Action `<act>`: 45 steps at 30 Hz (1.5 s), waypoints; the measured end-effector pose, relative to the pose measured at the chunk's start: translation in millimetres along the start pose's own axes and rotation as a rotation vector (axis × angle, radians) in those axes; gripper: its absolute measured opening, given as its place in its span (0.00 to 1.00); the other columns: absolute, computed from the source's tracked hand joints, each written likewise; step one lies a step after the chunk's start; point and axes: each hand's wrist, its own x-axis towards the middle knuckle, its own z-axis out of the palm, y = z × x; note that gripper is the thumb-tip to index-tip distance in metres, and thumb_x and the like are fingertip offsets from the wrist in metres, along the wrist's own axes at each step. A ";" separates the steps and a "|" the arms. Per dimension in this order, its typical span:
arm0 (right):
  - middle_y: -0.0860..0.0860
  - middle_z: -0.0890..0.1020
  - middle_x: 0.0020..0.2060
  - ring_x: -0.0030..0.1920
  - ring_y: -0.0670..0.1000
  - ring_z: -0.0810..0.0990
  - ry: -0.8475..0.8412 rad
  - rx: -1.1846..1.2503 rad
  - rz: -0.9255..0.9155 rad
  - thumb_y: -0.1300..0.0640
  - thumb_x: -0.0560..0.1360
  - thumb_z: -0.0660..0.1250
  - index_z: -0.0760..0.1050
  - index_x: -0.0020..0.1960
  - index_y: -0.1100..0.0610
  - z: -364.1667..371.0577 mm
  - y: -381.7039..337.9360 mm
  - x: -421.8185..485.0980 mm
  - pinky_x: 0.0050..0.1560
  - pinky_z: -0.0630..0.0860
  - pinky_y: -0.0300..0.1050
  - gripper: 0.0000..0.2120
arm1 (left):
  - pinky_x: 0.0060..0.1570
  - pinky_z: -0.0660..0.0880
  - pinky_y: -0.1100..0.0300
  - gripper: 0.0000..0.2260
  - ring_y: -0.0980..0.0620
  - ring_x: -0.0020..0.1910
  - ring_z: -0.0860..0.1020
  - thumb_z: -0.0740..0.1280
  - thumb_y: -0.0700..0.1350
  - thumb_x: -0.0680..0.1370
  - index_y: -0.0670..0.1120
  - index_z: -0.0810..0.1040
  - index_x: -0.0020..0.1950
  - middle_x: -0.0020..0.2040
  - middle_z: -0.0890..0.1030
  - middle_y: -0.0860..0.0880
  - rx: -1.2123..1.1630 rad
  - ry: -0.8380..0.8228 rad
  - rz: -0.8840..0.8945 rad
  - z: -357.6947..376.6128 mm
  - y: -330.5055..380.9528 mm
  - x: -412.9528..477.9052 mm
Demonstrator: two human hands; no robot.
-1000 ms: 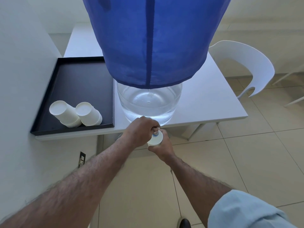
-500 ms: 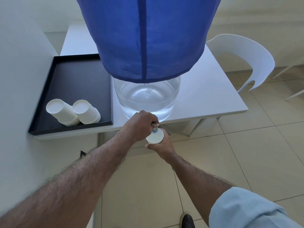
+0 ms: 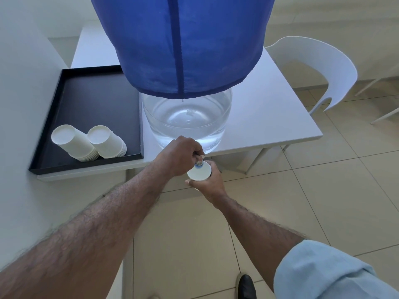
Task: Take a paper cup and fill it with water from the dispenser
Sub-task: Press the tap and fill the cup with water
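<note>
Beside the dispenser (image 3: 185,121), cup stacks (image 3: 90,143) fill the tray (image 3: 64,87).

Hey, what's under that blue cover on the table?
Below the blue cover shows the clear bottom of a water jug with water in it, resting on the white table. The jug's upper part is hidden by the cover.

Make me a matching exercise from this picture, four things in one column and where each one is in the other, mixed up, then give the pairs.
Things:
1. cup
2. cup stacks
3. left hand
4. jug

Places:
A. on the table, under the blue cover
B. on the tap
C. lying in the black tray
D. in the right hand, below the tap

Pairs: 1-D, 2-C, 3-B, 4-A
</note>
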 end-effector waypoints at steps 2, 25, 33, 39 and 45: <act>0.45 0.84 0.48 0.53 0.52 0.83 0.005 0.009 -0.002 0.48 0.54 0.82 0.73 0.52 0.38 -0.1 0.7 -0.4 0.53 0.82 0.63 0.31 | 0.49 0.80 0.51 0.11 0.49 0.46 0.81 0.65 0.40 0.75 0.49 0.85 0.50 0.48 0.85 0.49 -0.001 0.001 0.001 0.7 0.1 -0.3; 0.47 0.81 0.51 0.53 0.52 0.81 0.023 -0.011 -0.105 0.55 0.56 0.81 0.72 0.59 0.50 -1.6 11.7 3.6 0.57 0.81 0.57 0.34 | 0.50 0.80 0.51 0.10 0.48 0.46 0.81 0.65 0.40 0.76 0.48 0.85 0.50 0.48 0.86 0.48 0.010 0.024 0.011 2.9 -0.4 -1.7; 0.50 0.80 0.54 0.54 0.53 0.79 0.023 -0.035 -0.095 0.58 0.57 0.78 0.71 0.60 0.51 -2.5 13.3 4.9 0.51 0.78 0.43 0.33 | 0.50 0.79 0.52 0.11 0.48 0.46 0.81 0.65 0.39 0.75 0.48 0.85 0.51 0.48 0.86 0.48 0.008 0.033 0.002 3.5 -0.7 -1.8; 0.51 0.79 0.56 0.55 0.53 0.79 0.020 -0.040 -0.084 0.64 0.62 0.78 0.70 0.61 0.50 -2.4 16.6 3.5 0.46 0.74 0.35 0.31 | 0.46 0.78 0.55 0.10 0.48 0.44 0.80 0.66 0.40 0.75 0.48 0.85 0.50 0.48 0.85 0.48 0.007 0.017 0.005 1.9 -0.1 -1.8; 0.49 0.78 0.54 0.53 0.50 0.77 0.020 -0.031 -0.084 0.62 0.60 0.77 0.70 0.59 0.49 -2.8 18.7 2.0 0.46 0.74 0.36 0.31 | 0.49 0.79 0.52 0.11 0.49 0.45 0.80 0.65 0.39 0.75 0.48 0.85 0.50 0.48 0.85 0.49 0.000 0.008 0.005 0.5 1.0 -2.7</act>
